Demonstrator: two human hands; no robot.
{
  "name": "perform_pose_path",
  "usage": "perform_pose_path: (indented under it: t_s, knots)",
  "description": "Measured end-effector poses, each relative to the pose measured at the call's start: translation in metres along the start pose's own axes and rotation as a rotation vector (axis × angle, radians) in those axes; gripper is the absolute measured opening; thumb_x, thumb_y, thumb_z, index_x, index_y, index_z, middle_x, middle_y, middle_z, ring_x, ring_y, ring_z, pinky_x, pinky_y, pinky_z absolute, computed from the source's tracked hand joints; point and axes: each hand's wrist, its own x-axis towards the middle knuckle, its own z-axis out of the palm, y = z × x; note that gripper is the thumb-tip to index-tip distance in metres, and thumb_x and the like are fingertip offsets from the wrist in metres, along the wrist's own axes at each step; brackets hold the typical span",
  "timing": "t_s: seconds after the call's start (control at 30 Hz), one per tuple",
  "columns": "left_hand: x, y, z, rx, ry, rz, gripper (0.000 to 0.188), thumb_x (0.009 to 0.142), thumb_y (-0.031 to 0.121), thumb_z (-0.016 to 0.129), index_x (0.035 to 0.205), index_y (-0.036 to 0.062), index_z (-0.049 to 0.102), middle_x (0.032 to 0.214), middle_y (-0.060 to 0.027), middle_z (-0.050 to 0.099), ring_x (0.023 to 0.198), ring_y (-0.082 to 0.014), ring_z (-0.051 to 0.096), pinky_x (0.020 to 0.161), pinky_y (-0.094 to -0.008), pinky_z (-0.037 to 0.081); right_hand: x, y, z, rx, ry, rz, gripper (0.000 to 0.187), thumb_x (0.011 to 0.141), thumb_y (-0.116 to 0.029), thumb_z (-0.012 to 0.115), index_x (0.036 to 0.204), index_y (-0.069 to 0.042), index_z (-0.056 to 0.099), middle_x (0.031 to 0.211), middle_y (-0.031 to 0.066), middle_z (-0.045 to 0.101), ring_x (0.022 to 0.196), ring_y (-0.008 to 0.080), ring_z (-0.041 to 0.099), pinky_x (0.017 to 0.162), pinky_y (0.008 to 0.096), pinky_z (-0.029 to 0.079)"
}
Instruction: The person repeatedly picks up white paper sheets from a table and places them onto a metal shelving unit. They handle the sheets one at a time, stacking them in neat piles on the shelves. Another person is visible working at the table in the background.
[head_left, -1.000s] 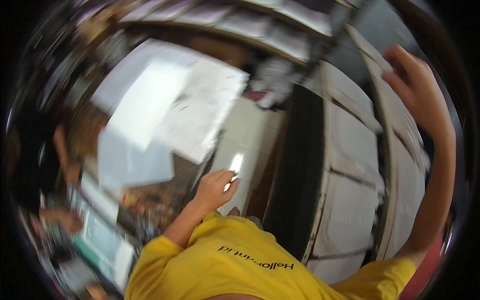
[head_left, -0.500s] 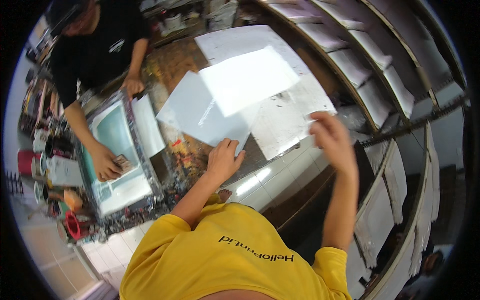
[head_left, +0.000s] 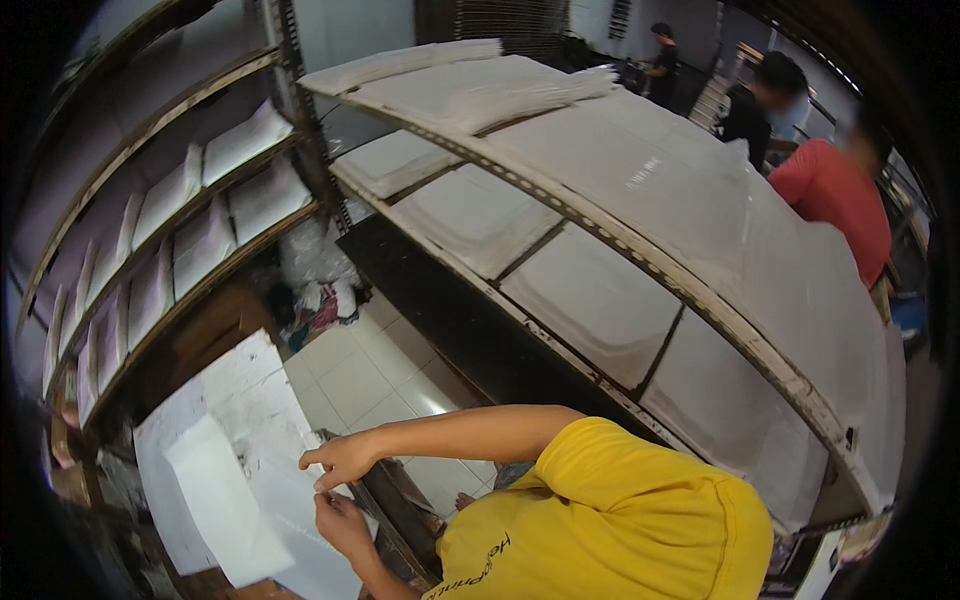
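My right hand (head_left: 342, 461) reaches over the near edge of the worktable, index finger stretched out and thumb apart from it, with nothing visible between them. Just below, my left hand (head_left: 345, 527) has its fingers bent together at the edge of a grey sheet (head_left: 300, 545); whatever they pinch is hidden. The two hands almost touch. A bright white sheet (head_left: 215, 490) lies partly over the grey one. Beneath both is a larger, smudged white board (head_left: 245, 385).
A rack with sheets on its shelves (head_left: 165, 205) stands at far left. Another long rack (head_left: 600, 215), layered with pale sheets, runs across the right. Bundled clear plastic (head_left: 315, 255) lies between them. White floor tiles (head_left: 365, 370) show beside the table. A person in red (head_left: 840, 205) and others are far right.
The view has swung to the right, so the co-worker and the frame at the left have left it. My right hand has come from apart to beside my left hand.
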Motion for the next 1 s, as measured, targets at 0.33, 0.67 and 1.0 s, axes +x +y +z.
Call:
perform_pose_path:
  t_s: [0.33,0.67,1.0]
  knots:
    - [0.014,0.15,-0.015,-0.491,-0.129,0.233,0.019,0.094,0.007,0.057,0.106,-0.0066,0.062,0.077,-0.0053,0.058,0.068,-0.0138,0.05,0.061,-0.0289,0.042,0.008,-0.015,-0.121,-0.707,0.269,-0.14,0.013,0.078,-0.01,0.058,0.086,-0.006,0.068,0.09,0.0163,0.069,0.086,0.0331,0.066,0.073,0.0433,0.051]
    - [0.022,0.123,0.005,-0.553,-0.079,0.333,0.016,0.092,0.006,0.058,0.1,-0.0065,0.062,0.08,-0.0095,0.061,0.068,-0.0159,0.054,0.061,-0.0289,0.044,-0.264,-0.241,-0.298,-0.652,0.976,0.015,0.038,0.085,-0.025,0.064,0.115,-0.002,0.067,0.105,0.0099,0.067,0.089,0.02,0.063,0.078,0.0349,0.054]
    - [0.036,0.111,0.029,-0.559,-0.155,0.309,0.012,0.091,0.005,0.058,0.096,-0.006,0.063,0.076,-0.0078,0.058,0.061,-0.0126,0.05,0.052,-0.0259,0.039,-0.553,-0.206,-0.276,-0.526,1.774,0.377,0.022,0.093,-0.025,0.065,0.105,-0.007,0.06,0.09,0.0,0.06,0.08,0.0091,0.057,0.067,0.0247,0.049]
